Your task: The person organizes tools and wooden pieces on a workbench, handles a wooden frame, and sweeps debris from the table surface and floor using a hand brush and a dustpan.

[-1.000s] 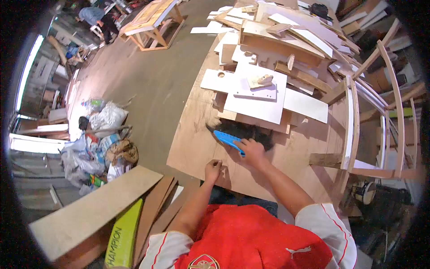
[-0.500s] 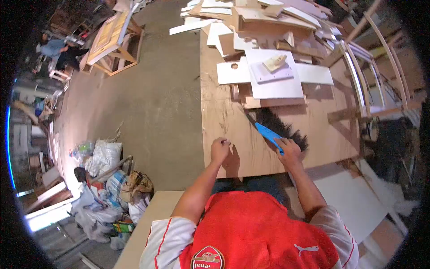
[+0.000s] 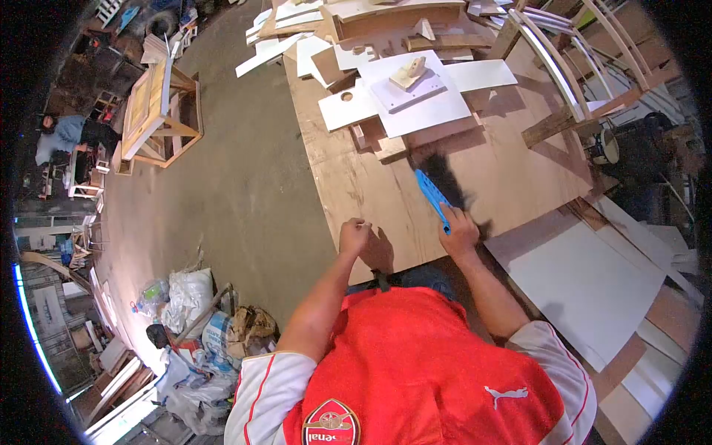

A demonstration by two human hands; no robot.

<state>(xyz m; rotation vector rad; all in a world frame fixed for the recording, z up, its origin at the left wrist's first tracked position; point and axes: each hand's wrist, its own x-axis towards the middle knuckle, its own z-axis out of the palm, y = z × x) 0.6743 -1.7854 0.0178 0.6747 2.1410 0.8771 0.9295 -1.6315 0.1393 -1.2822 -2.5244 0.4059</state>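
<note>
My right hand [image 3: 460,233] is wrapped around the grip of a blue hand brush [image 3: 432,194], its dark bristles [image 3: 443,174] fanned out over the plywood tabletop [image 3: 512,182]. The bristles look blurred and partly merge with shadow. My left hand [image 3: 356,236] hovers by the table's left front part with fingers curled together; whatever may be in them is hidden. Beyond the brush, a white board [image 3: 419,93] rests on wood blocks, with a small wooden piece [image 3: 410,73] on top.
Offcuts [image 3: 397,18] pile up at the far end. A wooden frame [image 3: 586,67] stands at the right, above a white panel [image 3: 582,278]. Bags [image 3: 193,297] lie on the floor at left. Farther off, a person [image 3: 63,137] is near a wooden bench [image 3: 152,111].
The view has turned and shifted, so the table appears tilted and farther left. My right hand has swung the brush to a steeper angle. My left hand stays curled near the table's left edge.
</note>
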